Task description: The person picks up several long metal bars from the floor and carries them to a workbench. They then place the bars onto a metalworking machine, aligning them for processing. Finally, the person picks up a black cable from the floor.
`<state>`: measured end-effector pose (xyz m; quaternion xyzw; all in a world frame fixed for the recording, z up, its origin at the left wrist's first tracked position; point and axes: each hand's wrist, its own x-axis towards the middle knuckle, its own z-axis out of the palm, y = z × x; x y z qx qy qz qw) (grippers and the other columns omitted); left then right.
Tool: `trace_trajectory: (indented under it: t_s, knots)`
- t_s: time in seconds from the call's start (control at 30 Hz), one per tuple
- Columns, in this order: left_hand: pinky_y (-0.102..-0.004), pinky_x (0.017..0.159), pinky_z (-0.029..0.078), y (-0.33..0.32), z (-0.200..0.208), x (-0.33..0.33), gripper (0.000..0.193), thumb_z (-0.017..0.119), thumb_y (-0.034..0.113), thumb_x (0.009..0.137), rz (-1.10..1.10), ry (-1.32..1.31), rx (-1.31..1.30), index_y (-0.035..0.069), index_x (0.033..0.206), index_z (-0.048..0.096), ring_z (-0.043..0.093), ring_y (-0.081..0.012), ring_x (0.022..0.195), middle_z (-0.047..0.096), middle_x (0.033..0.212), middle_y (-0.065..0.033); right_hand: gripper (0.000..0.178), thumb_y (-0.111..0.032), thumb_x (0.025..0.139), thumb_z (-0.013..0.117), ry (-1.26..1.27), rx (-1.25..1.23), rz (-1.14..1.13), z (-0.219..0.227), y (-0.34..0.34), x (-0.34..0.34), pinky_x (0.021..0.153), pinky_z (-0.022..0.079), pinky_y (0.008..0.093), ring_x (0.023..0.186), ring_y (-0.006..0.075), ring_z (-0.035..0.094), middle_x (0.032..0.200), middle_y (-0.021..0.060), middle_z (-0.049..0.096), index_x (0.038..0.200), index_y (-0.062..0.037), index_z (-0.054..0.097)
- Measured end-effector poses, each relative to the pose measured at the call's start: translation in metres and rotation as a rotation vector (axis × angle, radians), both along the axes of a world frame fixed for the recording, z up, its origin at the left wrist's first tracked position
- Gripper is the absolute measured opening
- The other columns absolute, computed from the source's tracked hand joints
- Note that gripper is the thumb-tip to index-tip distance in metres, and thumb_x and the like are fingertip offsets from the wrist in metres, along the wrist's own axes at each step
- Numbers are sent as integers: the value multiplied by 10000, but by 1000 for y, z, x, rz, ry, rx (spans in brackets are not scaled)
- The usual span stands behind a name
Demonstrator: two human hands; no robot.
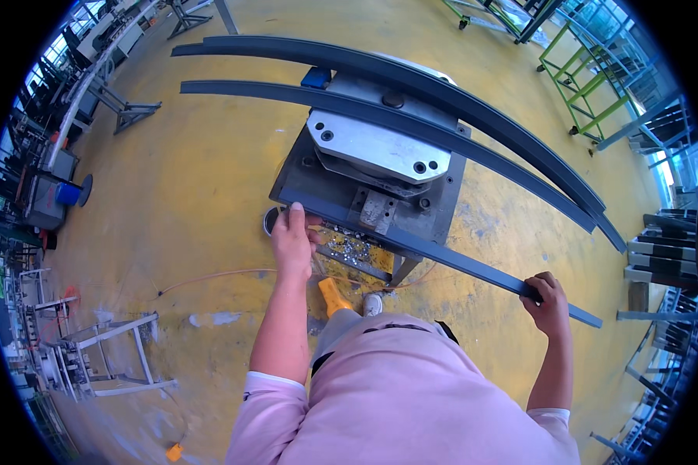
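The left hand (291,236) is placing a thumb or fingertip on the dark grey bar (465,262) close to its left end, with the other fingers curling loosely; whether it is pinching the bar, I cannot tell. The right hand (549,302) is closing its fingers around the same bar, nearer its other end, and a short length is sticking out to the right of that hand. Between the two hands, the bar is running along the near edge of the dark tabletop (440,215) and is sloping away to the right beyond it. Right of the left hand, a small metal block (378,211) is sitting just beside the bar. Immediately left of the left hand, a round container (269,221) is showing in part. Below the bar, to the right of the left hand, small shiny scraps (349,249) are lying scattered; nearer the body, an orange pedal-like piece (333,294) is resting beside a shoe (373,304). Beyond both hands, a thick silver plate (372,147) is standing over the tabletop, and two long dark bars (287,94) are lying across it. Far left of the left hand, a metal frame (116,326) is standing on the yellow floor (202,186); far beyond the right hand, a green rack (606,107) is standing.
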<state>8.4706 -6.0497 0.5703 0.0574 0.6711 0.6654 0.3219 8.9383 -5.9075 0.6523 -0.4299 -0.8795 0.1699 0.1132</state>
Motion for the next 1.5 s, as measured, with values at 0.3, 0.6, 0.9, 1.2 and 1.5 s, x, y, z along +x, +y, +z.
trace_trajectory:
  t_s: [0.3,0.6,0.9,1.2,1.5]
  knots:
    - [-225,447,402,-3,-2,-1,367,491,393,1038,-25,23,-21,43,995,595,565,-92,554,679,837,-52,485,-59,655,833,-188,118,-221,5,-1,109,920,450,414,1017,318,598,1081,91,679,1117,-58,688]
    - [-232,493,417,2,2,8,396,501,445,1031,-121,-20,7,64,1004,607,591,-109,605,676,826,-48,634,-136,730,843,-314,171,-696,-28,7,211,1063,432,426,1271,347,530,1350,174,577,1305,-62,588]
    - [-227,483,421,7,-12,-49,371,506,418,1034,102,-51,56,66,961,595,573,-100,597,641,784,-27,357,-151,767,792,-455,58,-805,-16,16,242,880,493,451,1050,375,624,1122,211,660,1093,-51,683]
    - [-268,580,411,-3,6,-86,309,591,381,1006,80,-98,61,72,1008,607,536,-133,713,612,833,-20,152,-101,820,741,24,-68,-355,-9,-23,79,668,465,419,764,333,574,800,139,601,849,0,631]
    - [-261,565,402,12,-1,-93,239,700,284,942,63,-73,-1,68,1006,619,527,-126,701,594,829,-20,154,-216,825,742,320,251,165,-58,-24,-100,688,507,381,748,260,598,735,52,577,830,-94,649]
